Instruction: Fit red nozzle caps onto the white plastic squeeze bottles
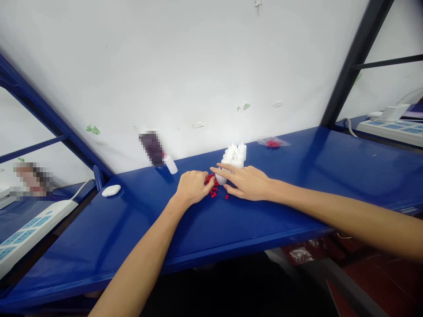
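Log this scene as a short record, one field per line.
Surface: blue tabletop against a white wall
Left hand: at the loose red pieces; hand; grip unclear
Right hand: fingers spread by a rounded white item; hand; grip unclear
Behind right hand: cluster of white bottles
Left side: lone white bottle, white oval object
Back: clear bag with red pieces inside

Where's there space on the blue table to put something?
Bare tabletop lies between the white oval thing and the left hand, and right of the bag of red bits, beyond the right arm. By the right hand it's crowded with red pieces and white bottles.
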Available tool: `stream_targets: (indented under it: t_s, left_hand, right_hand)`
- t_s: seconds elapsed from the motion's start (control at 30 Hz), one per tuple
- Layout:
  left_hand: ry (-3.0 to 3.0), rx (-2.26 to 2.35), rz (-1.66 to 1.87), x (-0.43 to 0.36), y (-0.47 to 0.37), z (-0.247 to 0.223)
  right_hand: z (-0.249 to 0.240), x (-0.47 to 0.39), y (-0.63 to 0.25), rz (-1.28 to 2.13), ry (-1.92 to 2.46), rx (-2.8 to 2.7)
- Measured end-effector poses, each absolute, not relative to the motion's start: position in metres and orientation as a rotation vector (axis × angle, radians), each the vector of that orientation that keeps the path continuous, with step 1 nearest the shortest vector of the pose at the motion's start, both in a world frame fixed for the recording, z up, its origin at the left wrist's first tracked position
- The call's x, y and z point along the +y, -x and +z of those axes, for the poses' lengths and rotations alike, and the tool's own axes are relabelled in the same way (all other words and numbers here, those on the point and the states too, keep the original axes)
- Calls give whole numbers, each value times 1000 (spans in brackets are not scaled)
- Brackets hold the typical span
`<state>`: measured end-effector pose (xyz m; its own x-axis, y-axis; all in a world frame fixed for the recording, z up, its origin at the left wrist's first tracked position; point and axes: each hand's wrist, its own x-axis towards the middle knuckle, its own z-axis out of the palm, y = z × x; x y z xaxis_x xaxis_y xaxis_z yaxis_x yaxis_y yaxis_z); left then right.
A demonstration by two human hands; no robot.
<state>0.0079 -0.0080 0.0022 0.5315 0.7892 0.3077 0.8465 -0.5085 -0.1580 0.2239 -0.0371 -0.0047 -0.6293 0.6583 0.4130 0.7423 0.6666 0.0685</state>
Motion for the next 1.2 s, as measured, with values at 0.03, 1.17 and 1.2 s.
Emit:
stream_targets:
  t_s: [0.03,1.17,1.2]
  left_hand:
    - [2479,-1362,-314,-9,-8,2]
    - [2741,-934,-1029,-21,-33,5]
    - [2756,-902,-965,-21,-32,5]
  right_hand:
    - [-4,-38,-224,-317,1100,-2514]
    - [11,-55,-226,1092,698,-1858]
    - [10,-55,-225,1074,689,-1868]
